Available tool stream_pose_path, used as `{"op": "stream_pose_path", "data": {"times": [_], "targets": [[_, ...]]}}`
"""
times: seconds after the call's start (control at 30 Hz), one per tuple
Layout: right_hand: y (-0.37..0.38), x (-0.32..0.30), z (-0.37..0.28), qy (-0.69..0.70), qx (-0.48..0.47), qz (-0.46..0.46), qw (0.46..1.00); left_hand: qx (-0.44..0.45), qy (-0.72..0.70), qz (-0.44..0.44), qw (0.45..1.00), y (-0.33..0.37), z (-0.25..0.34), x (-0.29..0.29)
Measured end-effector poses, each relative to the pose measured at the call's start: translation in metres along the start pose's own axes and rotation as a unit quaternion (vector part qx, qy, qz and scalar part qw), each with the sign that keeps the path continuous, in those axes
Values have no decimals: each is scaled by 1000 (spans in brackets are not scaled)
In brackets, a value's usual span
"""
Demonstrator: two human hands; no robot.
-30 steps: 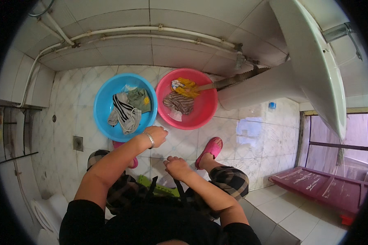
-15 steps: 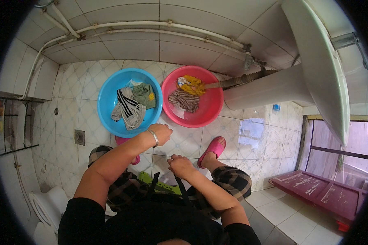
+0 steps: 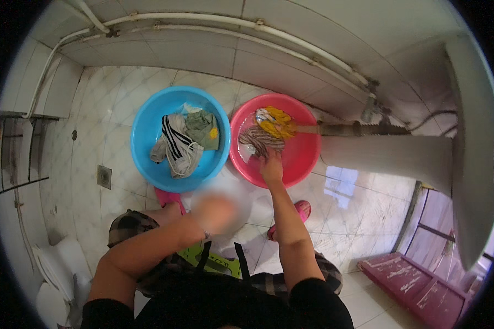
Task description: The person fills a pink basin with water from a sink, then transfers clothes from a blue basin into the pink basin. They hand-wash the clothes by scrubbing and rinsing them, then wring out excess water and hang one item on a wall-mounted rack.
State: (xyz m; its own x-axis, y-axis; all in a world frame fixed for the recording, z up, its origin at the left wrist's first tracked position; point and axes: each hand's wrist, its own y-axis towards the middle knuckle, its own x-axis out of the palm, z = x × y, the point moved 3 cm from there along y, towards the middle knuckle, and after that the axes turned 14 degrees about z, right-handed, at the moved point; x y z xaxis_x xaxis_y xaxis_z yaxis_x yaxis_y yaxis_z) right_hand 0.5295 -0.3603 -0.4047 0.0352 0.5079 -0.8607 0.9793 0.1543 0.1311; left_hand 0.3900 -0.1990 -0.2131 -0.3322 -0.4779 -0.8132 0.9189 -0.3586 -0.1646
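My right hand (image 3: 270,169) reaches into the pink basin (image 3: 307,156), its fingers closed on the near edge of a brown-and-white striped cloth (image 3: 258,138). Beside that cloth lies a yellow garment (image 3: 278,122) with a white patch. A smeared patch hides the fingers of my left hand (image 3: 218,211), which is in front of the blue basin (image 3: 141,148), over the floor. The blue basin holds light grey drawstring clothing (image 3: 175,148) with black stripes and a green garment (image 3: 203,131) with a yellow spot.
A ribbed drain hose (image 3: 362,129) runs beside the sink pedestal (image 3: 389,156) into the pink basin. A floor drain (image 3: 104,176) is at left, and a white toilet (image 3: 55,274) at lower left. A worn maroon door panel (image 3: 411,285) is at lower right. I wear pink slippers (image 3: 302,210).
My right hand has moved forward into the pink basin, onto the striped cloth. My left hand has drawn back toward me and is blurred. The view has shifted slightly.
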Motion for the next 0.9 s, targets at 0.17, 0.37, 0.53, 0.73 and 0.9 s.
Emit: {"op": "stream_pose_path", "data": {"times": [0.17,0.37,0.53,0.73,0.9], "targets": [[4,67,25,-185,20,-115,976,-30,-70,196,978,-14,-21,30],[62,-18,1,-83,-30,-202,975,-64,-39,95,993,-3,-7,-10],[97,-160,-102,99,-87,-113,985,-85,-44,84,992,-2,4,-13],[102,-260,-157,316,75,-69,943,-53,-111,128,984,3,19,-32],[99,-241,-132,482,167,-12,860,-38,-113,153,981,1,7,4]]}}
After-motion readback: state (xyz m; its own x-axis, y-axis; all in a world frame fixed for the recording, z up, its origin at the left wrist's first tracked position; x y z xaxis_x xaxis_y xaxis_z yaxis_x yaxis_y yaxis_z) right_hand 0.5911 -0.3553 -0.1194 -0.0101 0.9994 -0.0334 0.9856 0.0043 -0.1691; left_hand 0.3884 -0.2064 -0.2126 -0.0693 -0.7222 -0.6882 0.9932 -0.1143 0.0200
